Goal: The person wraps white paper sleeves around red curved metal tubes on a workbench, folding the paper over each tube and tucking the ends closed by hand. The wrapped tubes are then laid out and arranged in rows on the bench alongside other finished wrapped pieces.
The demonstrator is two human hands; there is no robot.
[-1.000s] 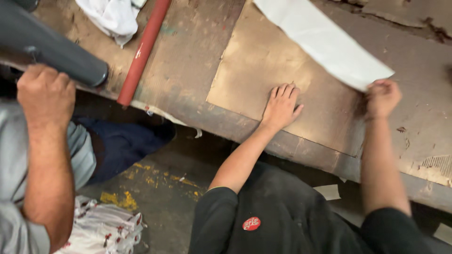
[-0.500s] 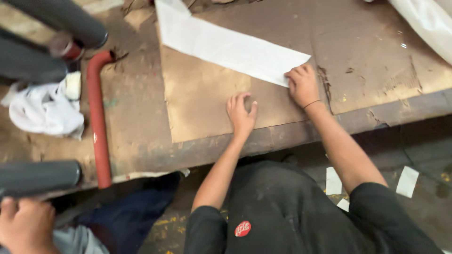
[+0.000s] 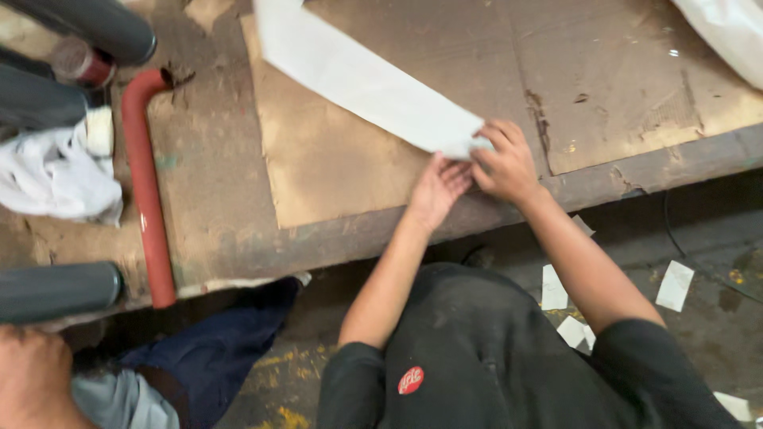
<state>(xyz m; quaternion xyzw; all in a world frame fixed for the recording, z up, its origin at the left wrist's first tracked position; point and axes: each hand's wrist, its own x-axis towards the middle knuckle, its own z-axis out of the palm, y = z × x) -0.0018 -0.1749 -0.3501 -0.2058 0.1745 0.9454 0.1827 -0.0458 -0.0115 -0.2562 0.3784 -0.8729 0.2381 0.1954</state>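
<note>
A long white strip [image 3: 358,79] lies diagonally across a brown cardboard sheet [image 3: 334,167] on a worn work table [image 3: 214,199]. My right hand [image 3: 505,163] pinches the strip's near end at the cardboard's front edge. My left hand [image 3: 435,187] is right beside it, fingers stretched out, with the fingertips touching the same end from below. Whether it grips the strip is unclear. Both my arms reach up from my black shirt.
A red bent pipe [image 3: 147,206] lies on the table's left, with a white cloth [image 3: 48,179] and grey tubes [image 3: 56,290] beside it. A co-worker's hand [image 3: 32,381] is at the bottom left. White scraps [image 3: 675,286] litter the floor. Another white sheet [image 3: 731,32] lies top right.
My left hand has left the cardboard, where it lay flat, and moved right to the strip's end beside my right hand. The view has shifted over the table.
</note>
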